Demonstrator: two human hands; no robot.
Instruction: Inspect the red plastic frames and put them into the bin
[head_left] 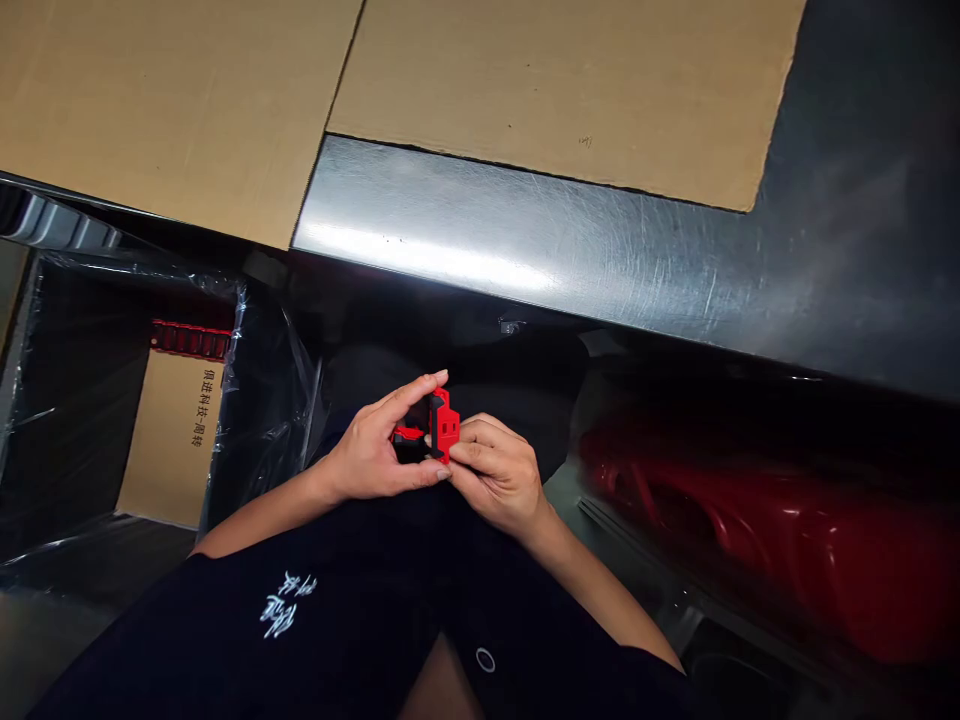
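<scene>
We note the left hand (pixel 366 452) and right hand (pixel 496 478), fingers clamped together on a red plastic part (pixel 444 425); a plastic-wrapped carton (pixel 171 450) sits left of them.

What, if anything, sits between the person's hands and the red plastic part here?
Nothing visible does: the left hand and right hand already grip the red plastic part from either side, with no other object between them.
</scene>
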